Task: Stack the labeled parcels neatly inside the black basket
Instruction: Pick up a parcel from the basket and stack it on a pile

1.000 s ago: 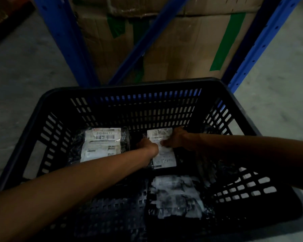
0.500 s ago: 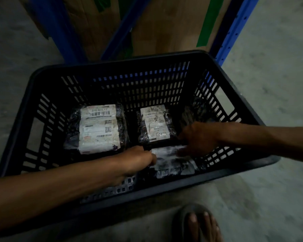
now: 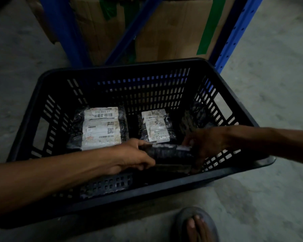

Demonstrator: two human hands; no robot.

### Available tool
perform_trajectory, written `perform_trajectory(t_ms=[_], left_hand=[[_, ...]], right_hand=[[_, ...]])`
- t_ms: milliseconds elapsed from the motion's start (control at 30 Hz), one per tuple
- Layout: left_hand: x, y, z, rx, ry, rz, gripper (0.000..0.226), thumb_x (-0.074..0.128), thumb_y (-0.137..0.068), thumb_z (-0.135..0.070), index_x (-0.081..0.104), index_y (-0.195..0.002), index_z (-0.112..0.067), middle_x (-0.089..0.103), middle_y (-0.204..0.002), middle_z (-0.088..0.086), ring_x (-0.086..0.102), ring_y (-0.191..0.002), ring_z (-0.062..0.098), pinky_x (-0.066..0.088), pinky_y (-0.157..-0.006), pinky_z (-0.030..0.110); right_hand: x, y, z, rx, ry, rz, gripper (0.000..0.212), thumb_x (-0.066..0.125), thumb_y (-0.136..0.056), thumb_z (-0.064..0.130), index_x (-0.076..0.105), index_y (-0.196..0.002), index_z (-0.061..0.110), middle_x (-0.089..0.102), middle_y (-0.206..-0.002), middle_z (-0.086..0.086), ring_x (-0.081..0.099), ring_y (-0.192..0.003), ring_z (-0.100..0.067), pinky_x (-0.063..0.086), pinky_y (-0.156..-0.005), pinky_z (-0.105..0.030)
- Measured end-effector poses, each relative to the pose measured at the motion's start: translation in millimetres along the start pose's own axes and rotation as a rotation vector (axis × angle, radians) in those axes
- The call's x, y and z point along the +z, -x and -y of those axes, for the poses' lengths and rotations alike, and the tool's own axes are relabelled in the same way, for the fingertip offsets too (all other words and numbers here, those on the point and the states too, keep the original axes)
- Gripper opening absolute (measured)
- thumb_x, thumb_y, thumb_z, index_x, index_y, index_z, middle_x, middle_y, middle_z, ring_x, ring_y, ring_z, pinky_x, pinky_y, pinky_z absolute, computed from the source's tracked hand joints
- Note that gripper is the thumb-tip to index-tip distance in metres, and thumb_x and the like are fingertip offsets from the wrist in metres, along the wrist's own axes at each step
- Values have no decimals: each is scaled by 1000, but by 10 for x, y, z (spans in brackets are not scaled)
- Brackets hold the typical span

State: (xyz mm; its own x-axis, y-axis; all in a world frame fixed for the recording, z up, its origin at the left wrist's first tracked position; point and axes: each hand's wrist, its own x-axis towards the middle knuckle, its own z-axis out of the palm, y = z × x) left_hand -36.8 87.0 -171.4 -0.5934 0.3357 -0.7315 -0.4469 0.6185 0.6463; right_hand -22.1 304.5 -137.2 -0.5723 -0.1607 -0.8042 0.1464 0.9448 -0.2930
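Black basket (image 3: 234,175) stands on the concrete floor (image 3: 269,84), in front of a blue rack (image 3: 234,32) holding a cardboard carton (image 3: 173,32).

Contents: a large labeled parcel (image 3: 101,128) lies flat at the basket's 10 o'clock, label up. A smaller labeled parcel (image 3: 156,126) lies flat at 12 o'clock, beside the first with a narrow gap between. Something dark and shiny sits at 2 o'clock against the right wall; too dim to identify.

Hands: the left hand (image 3: 131,156) and the right hand (image 3: 205,144) are both closed on a third parcel (image 3: 168,152), one at each end, at about 6 o'clock in the basket. This parcel is tilted, label side turned away from the person, and appears raised off the basket floor.

Assessment: a placement is in progress.

Risks:
- The wrap looks slick; a loosened hold at either end could let the parcel slide and land skewed.
- Set down tilted, it may overlap the smaller parcel's near edge and spoil the row.
- Poor lighting hampers label checks.
- A sandalled foot (image 3: 196,226) is near the basket's front wall; a nudge could shift the parcels.
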Motion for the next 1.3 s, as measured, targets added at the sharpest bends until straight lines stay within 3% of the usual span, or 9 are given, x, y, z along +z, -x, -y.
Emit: perform_trajectory(t_ms=[67, 167, 300, 500, 600, 900, 1067, 1200, 1300], left_hand=[[-127, 107, -26, 65, -3, -30, 72, 85, -61, -14, 60, -129, -15, 77, -92, 0, 65, -64, 8, 48, -48, 17], [-232, 262, -71, 169, 6, -88, 48, 84, -63, -45, 70, -105, -25, 73, -58, -14, 59, -42, -5, 41, -39, 10], [-355, 319, -274, 257, 127, -303, 53, 70, -66, -68, 75, -86, -20, 59, -43, -13, 53, -39, 2, 38, -37, 14], [-415, -86, -803, 156, 387, -441, 45, 62, -87, -36, 63, -119, -5, 72, -110, 11, 70, -92, 27, 58, -78, 33], [-378, -291, -892, 170, 304, -453, 28, 63, -82, -13, 57, -107, -5, 65, -112, 12, 65, -100, 28, 55, -75, 32], [-234, -711, -705, 60, -58, -542, 38, 71, -76, -2, 51, -108, -4, 59, -112, 13, 57, -98, 27, 52, -69, 31], [-122, -883, -548, 61, -247, -561, 68, 68, -79, -19, 45, -143, -11, 56, -138, 12, 55, -125, 31, 51, -100, 38], [-17, -933, -483, 20, -310, -524, 97, 62, -87, -35, 3, -158, -9, 38, -152, 19, 43, -136, 35, 42, -108, 35], [24, -827, -527, -2, -316, -474, 100, 58, -90, -32, -12, -157, -9, 12, -161, 25, 20, -148, 40, 30, -117, 41]], right_hand=[[-165, 61, -14, -22, -45, -41, 41, 83, -70, 2, 69, -108, 3, 74, -95, -10, 66, -83, -21, 52, -56, -16], [-476, 235, -23, -100, -128, -82, 26, 87, -68, 18, 73, -90, 18, 76, -75, 3, 66, -67, -11, 48, -56, -22], [-822, 289, -85, -154, -443, -240, 47, 82, -65, 40, 76, -105, 18, 79, -103, 0, 72, -96, -18, 56, -83, -36], [-928, -178, 79, -44, -816, -632, 20, 73, -83, 37, 70, -80, 18, 75, -61, 4, 69, -43, -3, 51, -38, -18], [-959, -465, 80, -12, -776, -800, 16, 73, -84, 33, 70, -83, 17, 71, -82, 2, 67, -53, -7, 48, -48, -14], [-942, -922, 139, 53, -401, -595, 75, 86, -66, 36, 58, -131, 12, 62, -132, -8, 61, -118, -26, 53, -100, -38], [-739, -1178, 152, 66, -409, -490, 49, 75, -82, 30, 64, -122, 4, 69, -120, -10, 68, -104, -25, 58, -73, -33], [-630, -1314, 179, 85, -395, -457, 45, 66, -89, 27, 60, -129, 7, 66, -128, -10, 65, -112, -25, 56, -88, -31], [-723, -1148, 212, 67, -279, -368, 43, 64, -91, 24, 59, -130, 6, 66, -118, -7, 66, -94, -21, 54, -58, -19]])
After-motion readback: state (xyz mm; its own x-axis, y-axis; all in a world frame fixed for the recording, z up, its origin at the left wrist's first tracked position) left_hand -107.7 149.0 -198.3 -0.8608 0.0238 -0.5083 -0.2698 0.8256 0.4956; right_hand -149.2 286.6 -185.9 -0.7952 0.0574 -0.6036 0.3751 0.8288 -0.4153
